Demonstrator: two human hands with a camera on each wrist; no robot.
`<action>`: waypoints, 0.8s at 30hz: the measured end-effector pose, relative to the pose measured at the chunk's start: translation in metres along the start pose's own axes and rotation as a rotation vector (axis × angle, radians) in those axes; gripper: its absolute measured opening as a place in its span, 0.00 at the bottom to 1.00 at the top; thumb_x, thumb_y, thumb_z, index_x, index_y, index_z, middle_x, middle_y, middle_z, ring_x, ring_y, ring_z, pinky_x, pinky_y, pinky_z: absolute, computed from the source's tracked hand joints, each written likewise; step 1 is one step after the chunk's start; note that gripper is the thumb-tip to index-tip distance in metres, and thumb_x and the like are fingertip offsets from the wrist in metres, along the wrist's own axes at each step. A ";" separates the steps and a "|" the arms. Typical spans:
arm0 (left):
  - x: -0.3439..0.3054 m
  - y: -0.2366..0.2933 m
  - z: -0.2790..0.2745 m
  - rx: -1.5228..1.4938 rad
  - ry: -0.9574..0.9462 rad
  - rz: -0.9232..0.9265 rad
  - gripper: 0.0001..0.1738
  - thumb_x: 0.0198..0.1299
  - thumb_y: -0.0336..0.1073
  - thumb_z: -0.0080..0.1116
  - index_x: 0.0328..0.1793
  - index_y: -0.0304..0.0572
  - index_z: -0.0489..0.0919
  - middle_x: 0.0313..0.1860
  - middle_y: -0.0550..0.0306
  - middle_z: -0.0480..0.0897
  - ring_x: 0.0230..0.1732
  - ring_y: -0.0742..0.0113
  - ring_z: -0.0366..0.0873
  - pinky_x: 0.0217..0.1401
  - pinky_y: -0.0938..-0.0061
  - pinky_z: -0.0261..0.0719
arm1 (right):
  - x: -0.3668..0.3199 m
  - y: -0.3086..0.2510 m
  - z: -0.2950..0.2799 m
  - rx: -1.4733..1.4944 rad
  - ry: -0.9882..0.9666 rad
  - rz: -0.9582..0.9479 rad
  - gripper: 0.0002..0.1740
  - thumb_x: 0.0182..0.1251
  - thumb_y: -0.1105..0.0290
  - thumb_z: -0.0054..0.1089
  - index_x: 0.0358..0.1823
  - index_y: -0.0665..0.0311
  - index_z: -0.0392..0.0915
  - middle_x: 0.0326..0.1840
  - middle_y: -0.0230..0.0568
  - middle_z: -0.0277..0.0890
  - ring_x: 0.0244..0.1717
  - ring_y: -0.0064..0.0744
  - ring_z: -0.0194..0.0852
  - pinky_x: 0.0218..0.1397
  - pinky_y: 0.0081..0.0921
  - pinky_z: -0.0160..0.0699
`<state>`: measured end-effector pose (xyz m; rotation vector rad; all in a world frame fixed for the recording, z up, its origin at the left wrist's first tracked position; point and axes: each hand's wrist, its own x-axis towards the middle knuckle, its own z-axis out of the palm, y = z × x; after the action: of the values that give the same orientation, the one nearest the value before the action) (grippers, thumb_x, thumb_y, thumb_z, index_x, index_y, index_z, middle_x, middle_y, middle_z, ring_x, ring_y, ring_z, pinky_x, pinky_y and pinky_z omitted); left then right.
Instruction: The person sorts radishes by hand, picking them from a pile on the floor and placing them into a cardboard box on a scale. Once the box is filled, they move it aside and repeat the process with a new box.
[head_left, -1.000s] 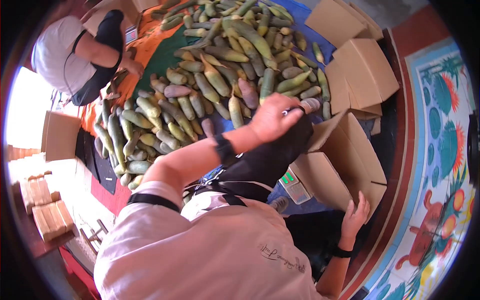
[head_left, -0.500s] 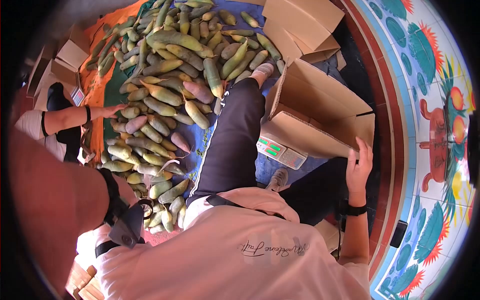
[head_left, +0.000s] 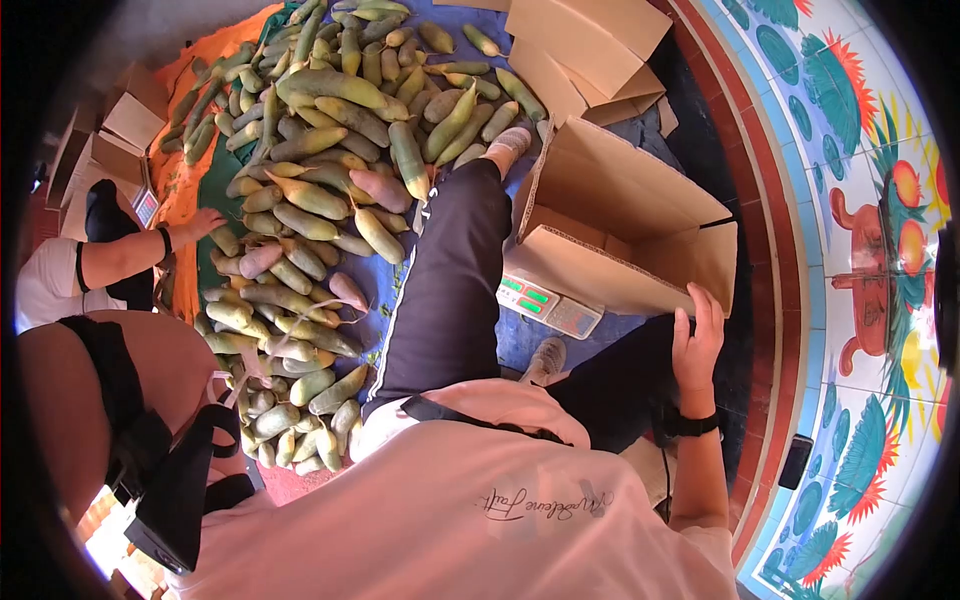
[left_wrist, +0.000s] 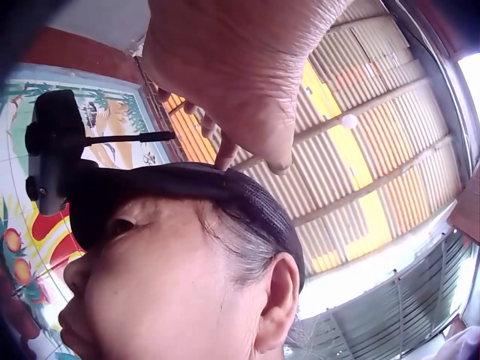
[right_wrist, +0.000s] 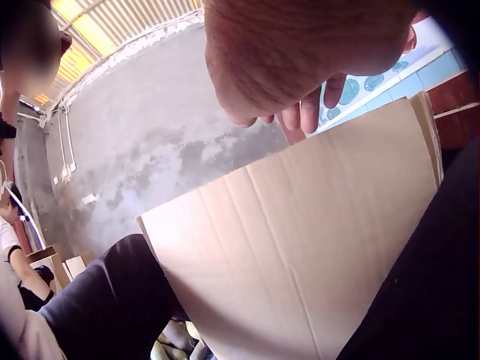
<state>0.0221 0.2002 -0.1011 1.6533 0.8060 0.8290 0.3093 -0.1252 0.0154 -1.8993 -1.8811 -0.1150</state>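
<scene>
In the left wrist view my left hand [left_wrist: 232, 67] is raised over my head, fingers reaching down to the dark cap [left_wrist: 259, 202]; a small black camera [left_wrist: 56, 150] sits at its brim. The head view shows only that bent arm, not the hand. My right hand [head_left: 700, 340] rests at the near top edge of an open cardboard box [head_left: 600, 265], its fingers fairly straight across the rim. From the right wrist, the box's outer wall [right_wrist: 300, 240] fills the middle and hides part of the fingers. Beneath the box, a scale [head_left: 550, 305] shows green digits.
A large heap of green radishes [head_left: 320, 210] lies on blue, green and orange sheets, left of my outstretched leg [head_left: 440, 290]. More cardboard boxes [head_left: 590, 50] stand beyond. Another person [head_left: 110, 260] crouches at the left, one hand by the heap. A painted tile wall [head_left: 870, 300] runs along the right.
My left hand has moved from over my knee up to my head. The head view has turned and shifted. My right hand stays at the box edge. The other person's arm now reaches the heap.
</scene>
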 end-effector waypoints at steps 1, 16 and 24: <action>0.011 -0.010 0.010 -0.003 -0.025 -0.049 0.26 0.68 0.42 0.34 0.62 0.25 0.62 0.65 0.45 0.64 0.64 0.61 0.62 0.61 0.73 0.68 | 0.002 -0.001 0.004 0.011 0.010 -0.007 0.19 0.59 0.73 0.55 0.52 0.67 0.71 0.51 0.50 0.71 0.54 0.48 0.68 0.58 0.37 0.65; 0.023 -0.024 0.040 -0.034 0.036 -0.130 0.28 0.69 0.45 0.34 0.64 0.27 0.60 0.66 0.46 0.64 0.66 0.61 0.61 0.62 0.72 0.67 | 0.005 0.006 0.008 0.021 0.006 -0.012 0.18 0.59 0.74 0.54 0.53 0.67 0.71 0.52 0.50 0.71 0.54 0.48 0.68 0.58 0.36 0.66; 0.017 0.022 0.028 -0.045 0.159 -0.039 0.28 0.69 0.47 0.35 0.65 0.29 0.60 0.66 0.47 0.64 0.66 0.61 0.61 0.62 0.71 0.66 | 0.008 0.006 0.011 0.028 -0.009 -0.010 0.18 0.60 0.74 0.53 0.53 0.67 0.70 0.52 0.50 0.71 0.54 0.48 0.68 0.58 0.36 0.65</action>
<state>0.0571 0.1963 -0.0833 1.5414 0.9204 0.9536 0.3128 -0.1133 0.0068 -1.8751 -1.8885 -0.0831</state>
